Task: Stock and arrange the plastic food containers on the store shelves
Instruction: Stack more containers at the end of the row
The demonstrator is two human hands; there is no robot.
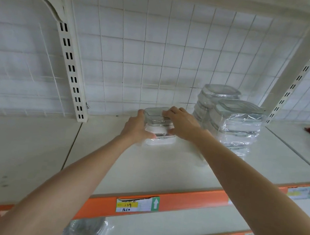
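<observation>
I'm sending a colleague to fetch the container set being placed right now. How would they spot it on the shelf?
Look at the white shelf with the orange price rail, in front of the wire-grid back panel. Left of the two tall wrapped stacks sits a short wrapped container set, gripped by the left hand and right hand. It is much lower than the stacks.

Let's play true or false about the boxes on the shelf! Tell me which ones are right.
1. Both hands hold the small container. True: left hand, right hand.
2. The wrapped stacks stand left of it. False: they stand to its right.
3. The shelf edge is blue. False: it is orange.
4. A price label sticks on that edge. True.
</observation>
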